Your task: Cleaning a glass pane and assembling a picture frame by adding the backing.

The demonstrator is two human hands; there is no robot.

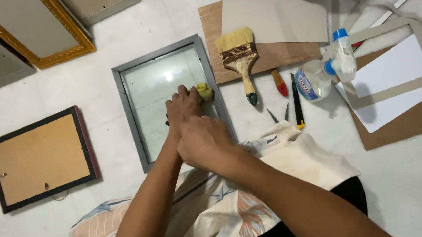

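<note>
A grey picture frame (129, 98) with a glass pane (159, 85) lies flat on the white floor in front of me. My left hand (183, 107) rests on the glass near the frame's right side, closed on a small yellow sponge or cloth (205, 91) that sticks out past my fingers. My right hand (204, 142) lies fisted over the frame's lower right part, just below the left hand; whether it holds anything is hidden.
A wide paintbrush (239, 59) lies on a brown board (287, 54) under grey card (273, 12). A spray bottle (327, 68), cutter (297, 102) and small tools lie right. A black frame, back up (39, 158), sits left; a gold frame (66, 32) top left. Patterned cloth (229, 204) covers my lap.
</note>
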